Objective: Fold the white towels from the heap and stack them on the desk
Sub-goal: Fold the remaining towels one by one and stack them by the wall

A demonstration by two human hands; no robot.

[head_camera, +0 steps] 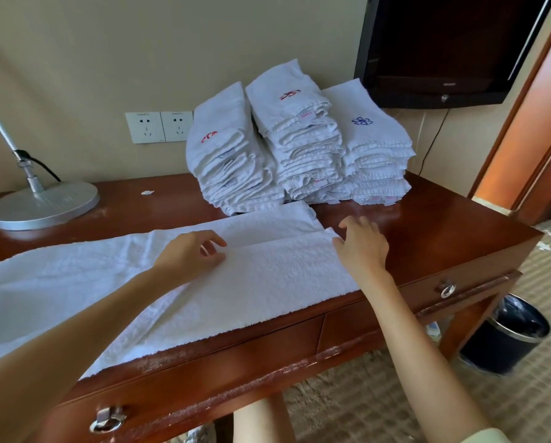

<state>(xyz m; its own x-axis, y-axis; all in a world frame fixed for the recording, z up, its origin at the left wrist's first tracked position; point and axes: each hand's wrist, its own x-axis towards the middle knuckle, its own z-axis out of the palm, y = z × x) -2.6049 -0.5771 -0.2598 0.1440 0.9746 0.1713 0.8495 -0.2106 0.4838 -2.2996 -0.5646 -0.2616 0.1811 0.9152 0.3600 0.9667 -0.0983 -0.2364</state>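
Reaching forward over the worktop [427,238] with both forearms. Left hand [189,255] curled, thumb and forefinger pinching the folded edge of the towel [267,276]. Right hand [362,243] loose, fingers spread at the towel's right end, thumb touching the corner. Bare wood beyond, right up to the edge. Towel's left end cut off by the frame. Folded stacks [296,145] behind, near the wall.
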